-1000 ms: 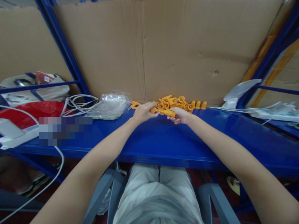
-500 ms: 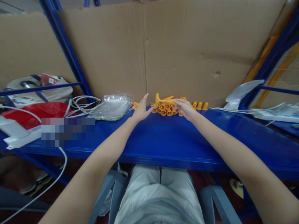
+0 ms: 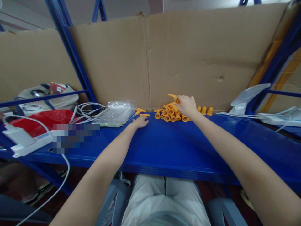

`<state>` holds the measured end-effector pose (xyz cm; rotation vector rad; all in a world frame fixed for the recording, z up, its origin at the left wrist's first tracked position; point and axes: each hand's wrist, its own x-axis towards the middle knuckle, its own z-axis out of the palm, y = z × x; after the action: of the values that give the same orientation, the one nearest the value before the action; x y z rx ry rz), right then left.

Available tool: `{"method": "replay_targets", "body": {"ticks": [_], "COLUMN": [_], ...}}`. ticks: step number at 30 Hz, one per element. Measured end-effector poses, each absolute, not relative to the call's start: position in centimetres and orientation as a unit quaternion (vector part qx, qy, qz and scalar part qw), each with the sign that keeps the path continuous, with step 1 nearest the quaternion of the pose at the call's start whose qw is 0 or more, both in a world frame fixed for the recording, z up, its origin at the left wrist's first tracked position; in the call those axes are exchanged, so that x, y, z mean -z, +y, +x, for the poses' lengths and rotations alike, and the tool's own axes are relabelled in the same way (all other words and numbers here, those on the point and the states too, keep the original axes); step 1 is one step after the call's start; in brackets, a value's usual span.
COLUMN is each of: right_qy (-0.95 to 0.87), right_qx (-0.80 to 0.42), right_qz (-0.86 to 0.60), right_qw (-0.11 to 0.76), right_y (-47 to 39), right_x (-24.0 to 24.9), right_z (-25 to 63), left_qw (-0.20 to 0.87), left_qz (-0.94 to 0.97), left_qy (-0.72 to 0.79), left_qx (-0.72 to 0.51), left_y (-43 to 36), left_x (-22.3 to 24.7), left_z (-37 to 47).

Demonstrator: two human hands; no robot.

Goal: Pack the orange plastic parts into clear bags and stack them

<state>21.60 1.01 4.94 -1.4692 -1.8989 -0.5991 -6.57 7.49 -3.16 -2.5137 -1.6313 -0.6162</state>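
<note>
A pile of several orange cone-shaped pieces with T-shaped ends lies at the back of the blue table. My right hand is over the pile's right side, its fingers wrapped round an orange piece whose T end sticks out to the upper left. To the left of the pile, my left hand rests low over the table with its fingers apart, beside small orange T-shaped pieces and some small silvery screws or springs. Several orange cones stand upright right of my right hand.
Left of my left hand lie clear plastic bags, white cables, a red bag and a white power strip. A cardboard wall rises behind the blue table. White packaging is at the right.
My left hand has moved left and down, from beside the pile to the small T-shaped pieces. My right hand has shifted slightly, and the piece near it points further up. The view has tilted up.
</note>
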Motion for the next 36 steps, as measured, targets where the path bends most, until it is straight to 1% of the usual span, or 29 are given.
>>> {"method": "replay_targets", "body": {"ticks": [2,5,7,10,14,16,18,20,24,28,32,36], "right_qy": [-0.741,-0.741,-0.729,-0.715,-0.735,-0.754,-0.757,-0.738,-0.673,-0.627,-0.63,-0.654], "right_qx": [0.27,0.271,0.249,0.218,0.183,0.145,0.115,0.108,0.113,0.075,0.005,0.022], "right_qz": [-0.56,-0.59,-0.621,-0.653,-0.647,-0.634,-0.631,-0.647,-0.701,-0.731,-0.725,-0.709], "right_qw": [0.253,0.171,0.145,0.12,0.091,0.094,0.121,0.161,0.208,0.259,0.278,0.264], "right_y": [0.8,0.7,0.7,0.7,1.0,1.3,1.8,2.5,3.9,5.1,5.1,4.5], "right_x": [-4.6,-4.1,-4.0,-4.3,-4.9,-5.3,-5.7,-6.0,-6.1,-5.4,-4.8,-4.8], "right_z": [20.7,19.4,18.8,18.6,19.3,20.2,21.6,23.4,28.4,33.1,34.5,32.8], "left_qw": [0.039,0.029,0.027,0.022,0.0,-0.01,-0.018,-0.021,-0.018,-0.025,-0.028,-0.019], "left_qz": [-0.824,-0.806,-0.79,-0.792,-0.801,-0.806,-0.81,-0.812,-0.811,-0.817,-0.817,-0.818], "left_qy": [-0.533,-0.574,-0.602,-0.6,-0.589,-0.583,-0.579,-0.576,-0.577,-0.568,-0.569,-0.568], "left_qx": [0.188,0.141,0.117,0.107,0.105,0.1,0.093,0.094,0.097,0.094,0.088,0.089], "left_y": [7.4,6.5,5.5,4.1,3.3,3.2,3.1,3.0,2.8,2.6,2.5,2.6], "left_x": [2.9,1.9,1.1,0.1,-0.4,-0.4,-0.4,-0.4,-0.5,-0.6,-0.7,-0.8], "left_z": [-6.5,-5.9,-5.3,-4.5,-3.9,-3.8,-3.8,-3.8,-3.8,-3.8,-3.7,-3.6]}}
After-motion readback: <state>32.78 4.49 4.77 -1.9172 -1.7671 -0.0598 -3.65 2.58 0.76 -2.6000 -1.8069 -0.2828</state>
